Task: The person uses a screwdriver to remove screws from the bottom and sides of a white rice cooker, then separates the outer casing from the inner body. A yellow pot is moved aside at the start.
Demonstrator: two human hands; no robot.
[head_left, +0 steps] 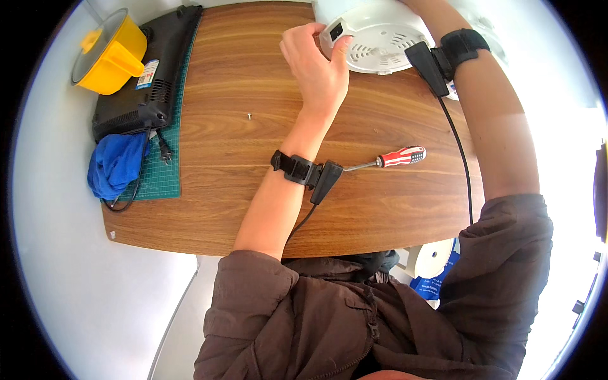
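At the far edge of the table, my left hand (pixel 322 60) grips the rim of a white round appliance (pixel 392 58) with its thumb on the underside. Vent slots and a black power inlet (pixel 337 31) show on that underside. My right hand (pixel 434 14) reaches to the appliance's right side, but the upper edge of the picture cuts off its fingers. Nearer to me lies a screwdriver (pixel 403 156) with a red, white and blue handle, its shaft partly behind my left wrist strap. A small screw (pixel 249 116) rests on the wood left of my left hand.
On the left, a black flat appliance (pixel 130 104) lies on a green cutting mat (pixel 166 180), with a yellow lidded pot (pixel 117 57) by it. A blue cloth (pixel 116 166) and a power plug (pixel 165 152) are close by. Cables (pixel 461 149) trail from my wrist straps.
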